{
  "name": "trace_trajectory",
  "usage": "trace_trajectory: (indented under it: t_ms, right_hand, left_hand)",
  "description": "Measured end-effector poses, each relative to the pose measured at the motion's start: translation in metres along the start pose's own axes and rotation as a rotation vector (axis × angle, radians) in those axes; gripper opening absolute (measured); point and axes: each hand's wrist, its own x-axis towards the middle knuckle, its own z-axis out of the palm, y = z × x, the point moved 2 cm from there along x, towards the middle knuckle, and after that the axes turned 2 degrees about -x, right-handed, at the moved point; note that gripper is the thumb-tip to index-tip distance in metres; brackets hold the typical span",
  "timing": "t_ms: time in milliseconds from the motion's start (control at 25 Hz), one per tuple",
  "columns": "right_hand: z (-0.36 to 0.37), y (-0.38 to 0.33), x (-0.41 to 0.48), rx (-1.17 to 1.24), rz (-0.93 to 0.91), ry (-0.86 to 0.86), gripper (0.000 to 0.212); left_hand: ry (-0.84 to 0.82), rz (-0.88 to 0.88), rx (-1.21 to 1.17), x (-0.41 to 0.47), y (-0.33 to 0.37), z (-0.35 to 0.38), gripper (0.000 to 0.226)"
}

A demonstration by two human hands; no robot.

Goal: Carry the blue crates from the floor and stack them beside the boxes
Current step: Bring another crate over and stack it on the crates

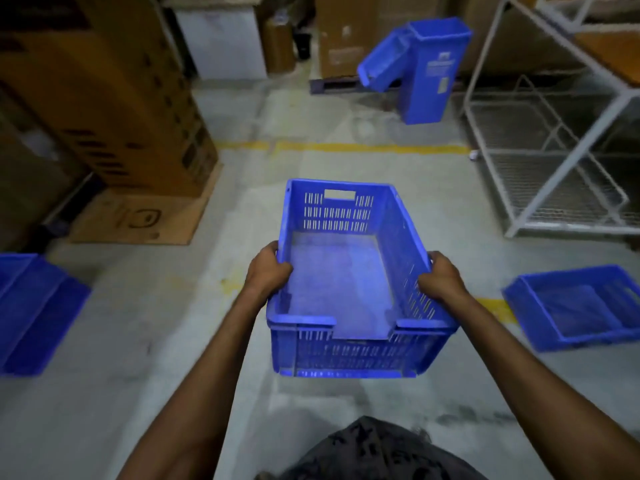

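At my far left a blue crate (pixel 36 311) lies on the concrete floor (pixel 166 341), cut off by the edge of the view. Behind it tall cardboard boxes (pixel 114 98) stand on a flattened sheet of cardboard (pixel 142 220).

My left hand (pixel 268 271) is curled tight over the left rim of the slotted blue crate I carry (pixel 349 282), fingers inside the wall and thumb on the outside. The crate is empty and upright, held in front of me above the floor, its short end with the notched cut-out nearest my body and its far end with the handle slot pointing away. A yellow floor line (pixel 346 147) runs across beyond it.

My right hand (pixel 441 278) clamps the right rim the same way, directly across from the left.

Farther back, right of centre, an upright blue bin (pixel 433 74) stands with a second blue container (pixel 384 67) leaning tilted against its left side, in front of more cardboard boxes (pixel 349 32). To the right is a white metal wire rack (pixel 554 147). Low at my right another blue crate (pixel 575 306) sits on the floor, well apart from the one in my grip.
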Motion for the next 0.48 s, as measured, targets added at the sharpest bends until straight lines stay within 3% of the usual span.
trace_trajectory:
  t_ms: [240,480]
  right_hand:
    - [0.160,-0.140,-0.073,0.039,-0.094,-0.080,0.052]
    - [0.289,-0.278,-0.119,0.019,-0.232,-0.248,0.056]
  left_hand:
    - [0.094,-0.062,-0.213,-0.035,-0.156,-0.175,0.077]
    - [0.347,-0.123,-0.294,-0.061,-0.265,-0.314,0.067]
